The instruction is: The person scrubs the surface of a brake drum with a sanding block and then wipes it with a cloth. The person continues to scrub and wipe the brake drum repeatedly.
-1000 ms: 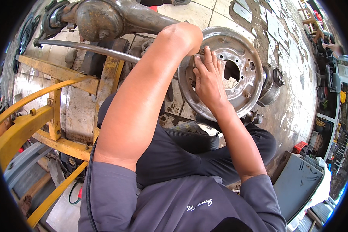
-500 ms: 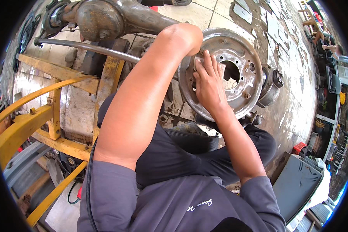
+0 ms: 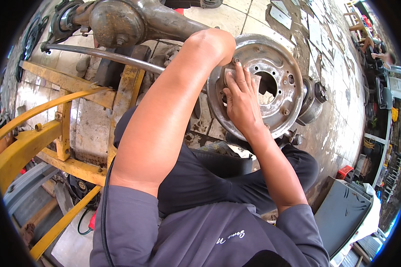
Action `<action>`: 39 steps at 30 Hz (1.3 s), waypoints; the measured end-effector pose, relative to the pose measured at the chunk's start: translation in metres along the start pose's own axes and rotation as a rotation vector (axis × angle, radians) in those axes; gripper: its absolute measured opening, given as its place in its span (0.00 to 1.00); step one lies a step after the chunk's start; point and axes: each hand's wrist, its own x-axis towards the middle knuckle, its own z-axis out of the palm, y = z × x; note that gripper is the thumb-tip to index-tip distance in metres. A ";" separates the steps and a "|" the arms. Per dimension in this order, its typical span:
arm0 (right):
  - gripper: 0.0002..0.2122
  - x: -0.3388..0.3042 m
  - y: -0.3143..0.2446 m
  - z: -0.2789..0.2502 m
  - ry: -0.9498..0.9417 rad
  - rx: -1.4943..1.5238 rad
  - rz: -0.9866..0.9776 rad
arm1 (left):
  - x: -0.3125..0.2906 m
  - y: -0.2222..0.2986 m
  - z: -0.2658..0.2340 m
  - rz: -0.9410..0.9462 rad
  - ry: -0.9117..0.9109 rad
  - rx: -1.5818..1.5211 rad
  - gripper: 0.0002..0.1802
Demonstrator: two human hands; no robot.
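Observation:
A round, bare-metal brake backing plate (image 3: 280, 58), with a big centre hole and smaller bolt holes, stands tilted in front of me. My right hand (image 3: 245, 100) lies on its left part, fingers stretched and close together. Under those fingers is a worn brownish piece of sandpaper (image 3: 255, 80), pressed against the plate; its edges show on both sides of the fingers. My left arm reaches over the plate's upper left rim. Only the bent back of my left hand (image 3: 220, 48) shows there; its fingers are hidden behind the plate.
A rusty axle housing (image 3: 116, 22) lies at the far left, with a metal rod (image 3: 102, 54) beside it. Yellow steel frames (image 3: 75, 167) stand at my left. A metal part (image 3: 311, 100) lies right of the plate. A grey metal box (image 3: 343, 209) is at the near right.
The fingers of my right hand have drawn closer together and shifted slightly across the plate with the sandpaper. The left arm stays in nearly the same place; the whole view has shifted a little.

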 end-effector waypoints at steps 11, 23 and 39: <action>0.20 0.004 0.006 0.000 0.006 -0.019 -0.009 | 0.010 -0.004 0.004 0.028 -0.005 0.059 0.15; 0.19 0.005 0.006 0.004 0.037 0.036 0.001 | -0.007 0.005 -0.005 -0.002 0.009 -0.012 0.15; 0.19 0.007 -0.003 0.003 0.044 0.020 0.015 | -0.003 0.002 -0.002 0.011 0.011 0.009 0.15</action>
